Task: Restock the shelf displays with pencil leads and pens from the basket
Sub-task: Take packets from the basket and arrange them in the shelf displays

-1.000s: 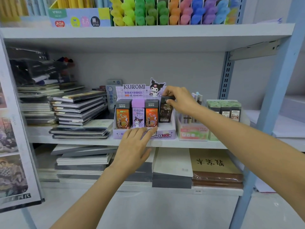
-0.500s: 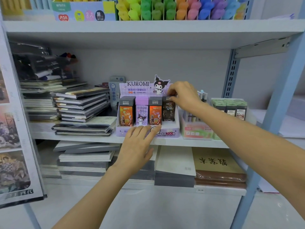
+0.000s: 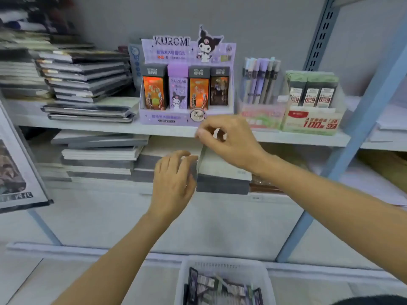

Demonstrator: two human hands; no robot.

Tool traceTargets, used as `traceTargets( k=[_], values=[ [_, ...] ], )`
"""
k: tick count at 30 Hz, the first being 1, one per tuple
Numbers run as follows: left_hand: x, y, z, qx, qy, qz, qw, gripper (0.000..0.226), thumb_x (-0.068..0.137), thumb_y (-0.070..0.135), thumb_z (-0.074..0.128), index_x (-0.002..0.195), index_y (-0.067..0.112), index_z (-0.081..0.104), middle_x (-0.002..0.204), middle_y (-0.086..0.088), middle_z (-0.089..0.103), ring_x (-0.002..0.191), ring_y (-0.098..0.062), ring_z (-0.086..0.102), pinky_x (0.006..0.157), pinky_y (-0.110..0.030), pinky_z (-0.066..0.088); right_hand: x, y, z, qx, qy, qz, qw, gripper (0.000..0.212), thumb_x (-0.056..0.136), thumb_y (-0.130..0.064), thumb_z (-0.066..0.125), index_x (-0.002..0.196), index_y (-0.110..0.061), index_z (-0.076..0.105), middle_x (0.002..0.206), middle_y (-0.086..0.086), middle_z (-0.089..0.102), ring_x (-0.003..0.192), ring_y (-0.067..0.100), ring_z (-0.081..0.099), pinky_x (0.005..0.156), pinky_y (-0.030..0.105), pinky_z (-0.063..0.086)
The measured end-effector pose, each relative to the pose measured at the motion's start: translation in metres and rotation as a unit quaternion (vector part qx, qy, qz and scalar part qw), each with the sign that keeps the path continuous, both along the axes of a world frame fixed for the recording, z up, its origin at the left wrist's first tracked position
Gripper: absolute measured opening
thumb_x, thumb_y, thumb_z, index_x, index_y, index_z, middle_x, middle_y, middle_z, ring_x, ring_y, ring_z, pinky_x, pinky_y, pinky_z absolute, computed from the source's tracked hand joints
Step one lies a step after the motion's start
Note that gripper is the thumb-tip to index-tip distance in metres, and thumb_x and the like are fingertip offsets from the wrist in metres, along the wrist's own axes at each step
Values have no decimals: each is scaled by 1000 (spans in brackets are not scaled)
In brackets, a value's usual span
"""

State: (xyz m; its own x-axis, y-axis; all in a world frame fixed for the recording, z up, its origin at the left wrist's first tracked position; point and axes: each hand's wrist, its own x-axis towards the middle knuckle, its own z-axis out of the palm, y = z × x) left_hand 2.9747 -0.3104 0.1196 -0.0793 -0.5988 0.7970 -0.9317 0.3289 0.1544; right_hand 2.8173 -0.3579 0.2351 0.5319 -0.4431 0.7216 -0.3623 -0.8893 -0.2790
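The right hand (image 3: 229, 142) covers the near right corner of the purple display box (image 3: 167, 118) and part of the shelf edge (image 3: 110, 128); whether its curled fingers pinch anything is unclear. The left hand (image 3: 174, 179) hides part of the stacked books (image 3: 220, 170) on the lower shelf. The white basket (image 3: 222, 264) is cut off by the bottom edge, its packets (image 3: 222, 289) too blurred to identify. The far-left stacks (image 3: 22, 69) smear with motion blur. Small print on the green box (image 3: 312, 124) is unreadable. The poster (image 3: 15, 168) runs off the left edge.
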Motion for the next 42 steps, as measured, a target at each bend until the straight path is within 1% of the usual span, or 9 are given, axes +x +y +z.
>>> traceTargets(
  k=[3, 8, 12, 15, 18, 22, 28, 37, 42],
  values=[
    [-6, 14, -80, 177, 22, -24, 984, 32, 77, -3, 64, 108, 6, 65, 112, -12, 61, 99, -34, 56, 78, -41, 44, -4, 10, -87, 113, 107, 11, 988, 27, 94, -24, 58, 73, -12, 69, 64, -3, 65, 56, 11, 55, 58, 30, 45],
    [-10, 52, -211, 468, 12, -50, 882, 38, 98, 15, 48, 136, 13, 48, 153, -7, 33, 141, -21, 30, 109, -31, 28, -27, 6, -239, 339, 280, -22, 898, 24, 96, -25, 55, 86, -6, 67, 81, 6, 70, 74, 21, 63, 74, 41, 51],
    [-10, 79, -278, 596, -44, -11, 802, 59, 104, 30, 35, 155, 14, 9, 163, 0, -3, 150, -15, 0, 119, -27, 7, -60, 16, -348, 485, 408, -66, 770, 36, 96, -32, 55, 124, -11, 54, 124, 8, 59, 105, 24, 58, 88, 35, 48],
    [-8, 95, -309, 604, -85, -2, 793, 66, 105, 37, 31, 154, 12, -4, 161, -3, -15, 149, -20, -14, 118, -25, -9, -79, 30, -407, 512, 443, -122, 726, 54, 91, -38, 62, 133, -11, 43, 132, 11, 50, 113, 26, 53, 93, 36, 47],
    [-10, 105, -328, 579, -104, -9, 809, 67, 105, 39, 29, 153, 10, -8, 157, -6, -24, 142, -27, -29, 114, -26, -20, -94, 43, -446, 510, 420, -182, 729, 83, 80, -51, 70, 144, -14, 31, 142, 11, 39, 126, 27, 43, 103, 39, 41],
    [-15, 108, -339, 560, -66, -23, 826, 66, 103, 34, 39, 153, 6, 6, 160, -9, -12, 147, -30, -17, 121, -35, -3, -100, 65, -485, 442, 452, -198, 749, 109, 68, -69, 70, 148, -15, 20, 144, 7, 28, 131, 26, 29, 109, 37, 29],
    [-19, 109, -344, 558, -57, -27, 828, 67, 100, 29, 48, 151, 2, 15, 161, -12, 1, 148, -32, -6, 121, -40, 17, -109, 56, -497, 412, 470, -181, 759, 90, 64, -64, 76, 130, -15, 39, 127, 5, 45, 114, 23, 42, 95, 34, 36],
    [-18, 109, -353, 575, -129, -19, 807, 67, 103, 43, 21, 153, 7, -6, 158, -11, -25, 144, -27, -30, 122, -40, 2, -113, 71, -501, 480, 404, -151, 764, 80, 70, -49, 80, 130, -11, 42, 121, 6, 49, 107, 22, 48, 83, 32, 45],
    [-19, 109, -350, 581, -122, -26, 804, 61, 104, 42, 22, 155, 12, 7, 158, -7, -26, 143, -24, -31, 122, -40, 4, -113, 61, -496, 524, 433, -109, 726, 35, 84, -38, 71, 70, -25, 42, 77, -4, 52, 75, 18, 55, 63, 27, 41]
  ],
)
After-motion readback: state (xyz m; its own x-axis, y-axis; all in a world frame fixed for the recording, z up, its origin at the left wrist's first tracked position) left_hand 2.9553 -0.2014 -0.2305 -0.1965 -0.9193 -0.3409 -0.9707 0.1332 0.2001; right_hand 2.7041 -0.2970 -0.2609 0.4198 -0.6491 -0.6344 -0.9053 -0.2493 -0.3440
